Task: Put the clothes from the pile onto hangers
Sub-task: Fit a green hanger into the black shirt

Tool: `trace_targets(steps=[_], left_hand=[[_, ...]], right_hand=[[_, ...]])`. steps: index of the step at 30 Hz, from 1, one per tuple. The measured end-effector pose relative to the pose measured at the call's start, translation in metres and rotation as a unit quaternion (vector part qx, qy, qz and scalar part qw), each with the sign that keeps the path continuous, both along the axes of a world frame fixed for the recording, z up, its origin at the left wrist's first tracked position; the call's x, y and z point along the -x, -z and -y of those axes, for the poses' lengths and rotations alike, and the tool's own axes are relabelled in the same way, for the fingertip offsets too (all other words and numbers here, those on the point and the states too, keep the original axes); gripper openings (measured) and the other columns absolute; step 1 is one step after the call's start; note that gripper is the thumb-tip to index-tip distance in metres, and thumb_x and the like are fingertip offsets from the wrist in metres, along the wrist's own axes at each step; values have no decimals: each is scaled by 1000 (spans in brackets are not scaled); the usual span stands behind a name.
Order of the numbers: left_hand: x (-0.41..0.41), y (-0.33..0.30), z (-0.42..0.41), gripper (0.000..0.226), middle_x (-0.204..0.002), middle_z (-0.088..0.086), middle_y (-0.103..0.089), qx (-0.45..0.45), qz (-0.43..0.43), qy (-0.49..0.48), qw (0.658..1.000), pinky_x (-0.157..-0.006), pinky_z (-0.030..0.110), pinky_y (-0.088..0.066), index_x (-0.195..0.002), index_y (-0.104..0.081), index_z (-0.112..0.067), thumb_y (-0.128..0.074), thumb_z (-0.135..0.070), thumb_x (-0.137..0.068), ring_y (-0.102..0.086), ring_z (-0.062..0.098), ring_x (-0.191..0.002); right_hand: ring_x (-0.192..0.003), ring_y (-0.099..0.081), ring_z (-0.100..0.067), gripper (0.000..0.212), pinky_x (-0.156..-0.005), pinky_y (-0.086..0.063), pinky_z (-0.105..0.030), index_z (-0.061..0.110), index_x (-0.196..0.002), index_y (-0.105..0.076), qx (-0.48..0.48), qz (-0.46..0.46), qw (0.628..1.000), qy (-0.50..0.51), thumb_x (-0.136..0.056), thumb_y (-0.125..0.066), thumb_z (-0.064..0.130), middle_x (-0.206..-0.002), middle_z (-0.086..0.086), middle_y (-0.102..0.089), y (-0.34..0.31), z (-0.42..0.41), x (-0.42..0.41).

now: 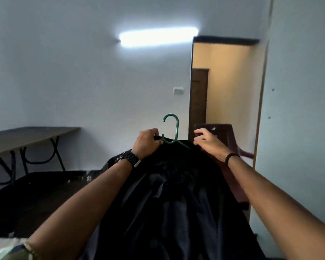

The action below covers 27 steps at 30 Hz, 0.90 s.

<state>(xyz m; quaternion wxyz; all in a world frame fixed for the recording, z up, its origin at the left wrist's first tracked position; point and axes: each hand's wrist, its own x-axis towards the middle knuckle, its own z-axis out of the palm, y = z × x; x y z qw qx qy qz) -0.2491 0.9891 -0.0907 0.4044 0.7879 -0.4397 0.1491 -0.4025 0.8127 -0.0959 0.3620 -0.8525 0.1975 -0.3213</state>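
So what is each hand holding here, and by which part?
Left hand grips the dark garment at its top left edge, by the green hanger. Right hand pinches the garment's top right edge, over the hanger's other arm.

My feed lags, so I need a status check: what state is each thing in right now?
Hanger: held up, hook upright, arms inside the garment.
Dark garment: draped on the hanger, hanging down.
Left hand: grips garment and hanger at the left shoulder.
Right hand: pinches the garment at the right shoulder.
Tube light: on.
Doorway: open.
Folding table: unfolded, standing.
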Motion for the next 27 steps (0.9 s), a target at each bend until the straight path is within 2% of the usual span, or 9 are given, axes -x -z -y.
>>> trace_targets(steps=[3,5,7,11,16,19,22,25,27], left_hand=[[20,-50,-5,12,-90,9,-65,63,46,20,997,-70,29,-42,-84,-60,-16,-70,-22,-82,-59,28,-87],[35,-80,-11,13,-89,10,-65,102,73,15,992,-72,31,-45,-87,-61,-14,-69,-23,-83,-58,28,-85],[46,-106,-17,15,-90,10,-65,134,98,11,986,-73,31,-44,-88,-61,-11,-69,-23,-83,-57,27,-86],[70,-150,-25,23,-93,8,-61,162,131,6,978,-73,34,-45,-92,-56,-9,-65,-30,-87,-55,29,-88],[89,-206,-44,29,-97,8,-60,22,216,-67,974,-71,33,-41,-91,-58,-16,-55,-45,-91,-57,28,-90],[101,-240,-56,27,-94,5,-61,65,221,-36,972,-71,32,-41,-83,-58,-20,-57,-47,-89,-58,27,-89],[119,-260,-58,24,-97,9,-63,216,274,-94,932,-68,33,-38,-94,-61,-12,-52,-34,-94,-58,33,-91],[125,-269,-55,26,-101,8,-63,247,242,-79,935,-69,31,-38,-98,-63,-14,-53,-37,-93,-58,31,-95],[128,-267,-46,28,-99,9,-63,221,242,-58,943,-70,32,-38,-96,-64,-15,-52,-40,-94,-57,31,-94]], right_hand=[[-117,-52,-17,57,-110,-33,-41,16,-140,-40,-23,-62,995,-75,-89,-64,28,-127,-11,-58,-52,2,43],[-125,-48,-16,61,-112,-30,-45,18,-140,-40,-48,-75,987,-130,-86,-64,36,-133,-3,-53,-84,-3,73],[-120,-52,-19,49,-105,-38,-45,20,-133,-46,-2,-89,988,-124,-88,-65,27,-127,-2,-57,-112,-8,97],[-105,-62,-20,23,-81,-50,-21,13,-114,-61,125,-84,988,-32,-93,-59,25,-114,-6,-65,-154,-20,122],[-94,-69,-20,22,-76,-56,-26,4,-109,-66,-31,-85,982,-165,-93,-58,17,-107,-11,-71,-208,-40,164],[-83,-64,-18,19,-68,-48,-21,8,-91,-71,169,-21,985,-20,-88,-67,26,-84,-3,-70,-242,-50,177],[-71,-56,-14,16,-64,-41,-26,18,-77,-69,332,134,927,112,-83,-72,32,-67,5,-61,-269,-67,175],[-74,-67,-16,13,-69,-55,-25,9,-91,-71,160,36,985,-52,-84,-69,19,-83,-6,-72,-287,-85,198],[-76,-70,-16,13,-66,-56,-24,5,-96,-70,109,-34,989,-90,-86,-65,13,-91,-10,-73,-293,-86,218]])
